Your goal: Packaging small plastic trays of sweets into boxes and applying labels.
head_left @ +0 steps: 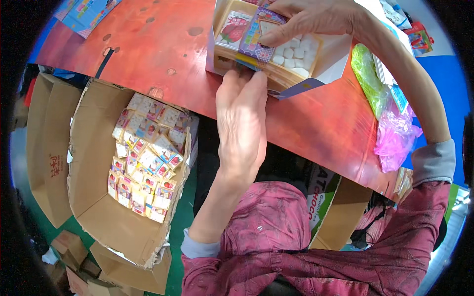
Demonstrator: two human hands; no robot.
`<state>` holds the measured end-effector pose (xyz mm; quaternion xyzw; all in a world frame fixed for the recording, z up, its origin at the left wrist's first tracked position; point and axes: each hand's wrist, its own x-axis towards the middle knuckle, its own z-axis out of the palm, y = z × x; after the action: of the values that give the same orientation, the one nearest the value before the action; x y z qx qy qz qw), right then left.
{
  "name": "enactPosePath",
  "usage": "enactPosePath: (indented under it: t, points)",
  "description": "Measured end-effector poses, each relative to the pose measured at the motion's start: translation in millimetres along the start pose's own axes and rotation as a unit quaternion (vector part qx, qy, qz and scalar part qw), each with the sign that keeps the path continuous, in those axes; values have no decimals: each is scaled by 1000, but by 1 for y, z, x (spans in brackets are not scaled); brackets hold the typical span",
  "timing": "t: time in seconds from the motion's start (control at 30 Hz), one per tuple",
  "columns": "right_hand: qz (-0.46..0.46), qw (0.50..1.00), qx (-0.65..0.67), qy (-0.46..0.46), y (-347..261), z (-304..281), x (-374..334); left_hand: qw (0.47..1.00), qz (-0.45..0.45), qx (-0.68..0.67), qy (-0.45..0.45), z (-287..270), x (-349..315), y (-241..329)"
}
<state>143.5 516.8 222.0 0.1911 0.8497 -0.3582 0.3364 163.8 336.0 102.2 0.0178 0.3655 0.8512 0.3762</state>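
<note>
A display box (326, 74) on the red table holds a stack of shallow clear-lidded packs. The top pack (296, 53) shows small white pillow-shaped pieces, a strawberry picture and a purple printed label band. My right hand (311, 17) reaches over from the far side, its thumb pressed on the band and its fingers partly out of sight; it is closed on the pack. From the near side my left hand (242, 113) comes up to the front of the stack. Its fingers are bent together there, with the tips hidden under the packs' edge, so what they grip is hidden.
Left of me, a large open cardboard carton (94, 192) holds many similar small packs (148, 158). Another printed box (86, 15) lies at the table's far left. Green (368, 74) and pink plastic bags (397, 133) lie by the right edge. More cardboard boxes (69, 246) stand on the floor.
</note>
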Motion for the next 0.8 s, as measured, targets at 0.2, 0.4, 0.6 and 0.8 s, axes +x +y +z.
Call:
enactPosePath:
  t: [0.2, 0.4, 0.6, 0.8]
  points:
    - [-1, 998, -49, 49, 4, -2, 12, 999, -27, -37, 5, 17, 3, -2]
    - [-13, 997, 43, -56, 9, -4, 13, 1000, -1, -29, -5, 23, -9, -10]
    - [27, 998, -39, 38, 4, -1, 7, 915, 230, 330, 16, 9, -25, -3]
    - [-125, 975, -123, 138, 12, -1, 5, 497, 519, 680, -148, 21, 14, 18]
